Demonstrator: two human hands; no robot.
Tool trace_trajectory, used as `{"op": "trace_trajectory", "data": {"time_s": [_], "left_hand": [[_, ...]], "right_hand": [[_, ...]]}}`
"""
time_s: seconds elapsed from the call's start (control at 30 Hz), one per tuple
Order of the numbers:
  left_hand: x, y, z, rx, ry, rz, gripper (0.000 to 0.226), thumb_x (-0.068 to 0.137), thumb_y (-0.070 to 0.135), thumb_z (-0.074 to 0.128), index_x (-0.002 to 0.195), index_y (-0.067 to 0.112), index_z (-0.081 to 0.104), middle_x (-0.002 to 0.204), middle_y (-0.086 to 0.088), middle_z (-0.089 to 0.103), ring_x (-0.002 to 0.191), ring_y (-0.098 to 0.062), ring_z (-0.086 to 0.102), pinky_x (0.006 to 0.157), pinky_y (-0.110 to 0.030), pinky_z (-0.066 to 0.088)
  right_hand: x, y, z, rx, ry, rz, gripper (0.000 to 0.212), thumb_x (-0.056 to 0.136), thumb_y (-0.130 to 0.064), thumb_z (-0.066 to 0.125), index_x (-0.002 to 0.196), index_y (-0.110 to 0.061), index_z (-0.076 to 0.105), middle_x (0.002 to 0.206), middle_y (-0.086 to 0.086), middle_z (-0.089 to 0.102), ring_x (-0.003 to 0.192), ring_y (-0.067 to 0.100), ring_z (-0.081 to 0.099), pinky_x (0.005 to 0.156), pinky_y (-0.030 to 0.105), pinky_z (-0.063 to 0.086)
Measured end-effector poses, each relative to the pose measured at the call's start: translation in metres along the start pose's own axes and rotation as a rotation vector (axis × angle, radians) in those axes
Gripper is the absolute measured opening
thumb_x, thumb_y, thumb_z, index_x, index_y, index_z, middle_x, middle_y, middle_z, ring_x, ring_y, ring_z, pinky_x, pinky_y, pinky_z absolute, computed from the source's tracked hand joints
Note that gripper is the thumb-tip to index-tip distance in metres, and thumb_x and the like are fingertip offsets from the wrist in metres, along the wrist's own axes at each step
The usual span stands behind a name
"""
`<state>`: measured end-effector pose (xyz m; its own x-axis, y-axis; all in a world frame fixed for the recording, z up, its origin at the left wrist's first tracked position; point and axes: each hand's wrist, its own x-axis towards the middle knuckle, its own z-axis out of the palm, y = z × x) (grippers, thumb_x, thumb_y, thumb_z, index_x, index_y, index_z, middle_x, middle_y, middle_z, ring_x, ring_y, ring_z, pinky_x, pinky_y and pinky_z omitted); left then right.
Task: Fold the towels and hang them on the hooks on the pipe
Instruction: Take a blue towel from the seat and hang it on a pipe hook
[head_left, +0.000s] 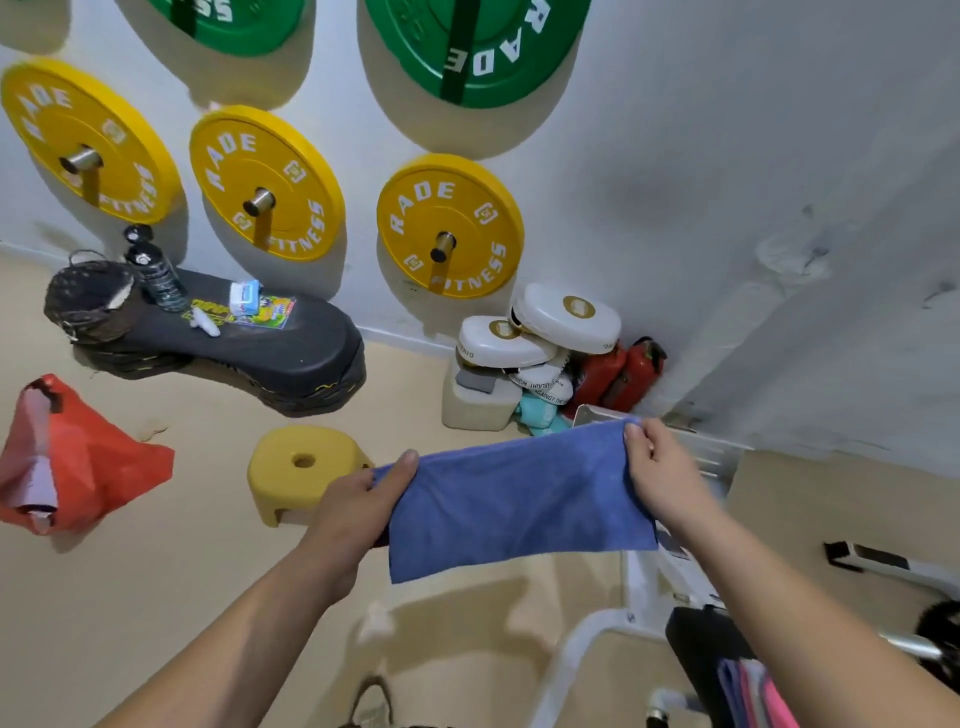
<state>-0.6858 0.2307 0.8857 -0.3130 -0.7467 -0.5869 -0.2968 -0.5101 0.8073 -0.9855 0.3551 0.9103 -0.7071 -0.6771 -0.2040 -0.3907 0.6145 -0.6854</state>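
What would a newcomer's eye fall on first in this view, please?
The blue towel stands out first, stretched in mid-air at lower centre between the left hand and the right hand, each pinching a top corner. Behind it, yellow weight plates hang on pegs on the white wall, with green plates above. A red bag lies on the floor at left.
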Motion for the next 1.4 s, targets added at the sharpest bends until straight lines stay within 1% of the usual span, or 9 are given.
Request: {"op": "trace_trajectory", "data": {"time_s": [0.13, 0.3, 0.43, 0.67, 0.83, 0.97, 1.2, 1.33, 1.4], "left_hand": [[0.039, 0.038, -0.005, -0.023, -0.081, -0.112, 0.047, 0.091, 0.063, 0.064, 0.104, 0.019, 0.077, 0.095, 0.000, 0.082, 0.091, -0.025, 0.076, 0.081, -0.041, 0.063], [0.076, 0.087, 0.025, -0.029, -0.226, -0.161, 0.033, 0.095, 0.029, 0.072, 0.114, 0.003, 0.069, 0.091, -0.008, 0.078, 0.080, -0.025, 0.072, 0.064, -0.034, 0.061], [0.087, 0.134, 0.087, -0.024, -0.272, -0.033, 0.011, 0.096, 0.017, 0.069, 0.093, 0.009, 0.064, 0.091, -0.014, 0.077, 0.074, -0.025, 0.074, 0.061, -0.033, 0.060], [0.107, 0.202, 0.219, 0.056, -0.383, 0.190, 0.018, 0.097, 0.019, 0.070, 0.106, 0.004, 0.067, 0.098, -0.023, 0.075, 0.080, -0.027, 0.079, 0.067, -0.038, 0.065], [0.131, 0.251, 0.295, 0.060, -0.360, 0.240, 0.013, 0.098, 0.022, 0.069, 0.095, 0.012, 0.077, 0.094, -0.016, 0.078, 0.083, -0.021, 0.079, 0.072, -0.038, 0.066], [0.147, 0.293, 0.349, 0.070, -0.465, 0.202, 0.025, 0.105, 0.026, 0.057, 0.098, 0.018, 0.080, 0.096, -0.006, 0.081, 0.088, -0.016, 0.079, 0.082, -0.037, 0.064], [0.193, 0.370, 0.426, 0.235, -0.694, 0.286, 0.021, 0.102, 0.025, 0.061, 0.113, 0.029, 0.079, 0.099, -0.002, 0.081, 0.099, -0.021, 0.076, 0.095, -0.047, 0.061], [0.243, 0.425, 0.453, 0.352, -0.550, 0.568, 0.031, 0.091, 0.019, 0.075, 0.121, 0.028, 0.069, 0.111, 0.009, 0.075, 0.097, -0.008, 0.072, 0.077, -0.017, 0.058], [0.263, 0.457, 0.469, 0.427, -0.584, 0.597, 0.057, 0.081, 0.033, 0.084, 0.132, 0.030, 0.059, 0.122, 0.012, 0.068, 0.109, -0.005, 0.067, 0.088, -0.021, 0.054]], "right_hand": [[0.019, -0.026, 0.011, 0.168, 0.030, 0.134, 0.035, 0.107, -0.041, 0.043, 0.095, -0.010, 0.056, 0.085, 0.003, 0.060, 0.076, 0.017, 0.051, 0.062, 0.032, 0.038], [0.039, -0.054, 0.005, 0.297, 0.100, 0.059, 0.028, 0.103, -0.043, 0.054, 0.089, -0.020, 0.063, 0.077, -0.003, 0.065, 0.070, 0.013, 0.057, 0.064, 0.028, 0.043], [0.053, -0.070, -0.010, 0.451, 0.055, 0.001, 0.023, 0.100, -0.038, 0.062, 0.088, -0.020, 0.064, 0.066, 0.004, 0.059, 0.058, 0.016, 0.055, 0.053, 0.034, 0.048], [0.123, -0.064, -0.061, 0.573, 0.014, -0.027, 0.020, 0.096, -0.027, 0.072, 0.085, -0.010, 0.071, 0.069, 0.003, 0.068, 0.060, 0.014, 0.066, 0.048, 0.031, 0.053], [0.193, -0.045, -0.123, 0.528, 0.034, -0.036, 0.018, 0.092, -0.028, 0.075, 0.081, -0.015, 0.077, 0.078, 0.009, 0.077, 0.072, 0.026, 0.073, 0.065, 0.046, 0.062], [0.241, -0.036, -0.166, 0.584, 0.027, -0.013, 0.013, 0.085, -0.021, 0.083, 0.090, -0.012, 0.074, 0.070, 0.004, 0.076, 0.064, 0.017, 0.069, 0.060, 0.035, 0.058], [0.322, -0.012, -0.239, 0.781, 0.178, 0.057, 0.030, 0.084, -0.012, 0.084, 0.103, -0.001, 0.063, 0.094, 0.019, 0.076, 0.085, 0.022, 0.073, 0.076, 0.036, 0.057], [0.360, -0.031, -0.288, 0.962, 0.283, 0.065, 0.031, 0.090, -0.019, 0.074, 0.115, -0.004, 0.061, 0.104, 0.011, 0.078, 0.089, 0.021, 0.073, 0.074, 0.036, 0.056], [0.376, -0.047, -0.315, 1.068, 0.311, 0.049, 0.039, 0.090, -0.026, 0.071, 0.124, -0.010, 0.061, 0.117, 0.011, 0.076, 0.101, 0.025, 0.074, 0.080, 0.041, 0.057]]}}
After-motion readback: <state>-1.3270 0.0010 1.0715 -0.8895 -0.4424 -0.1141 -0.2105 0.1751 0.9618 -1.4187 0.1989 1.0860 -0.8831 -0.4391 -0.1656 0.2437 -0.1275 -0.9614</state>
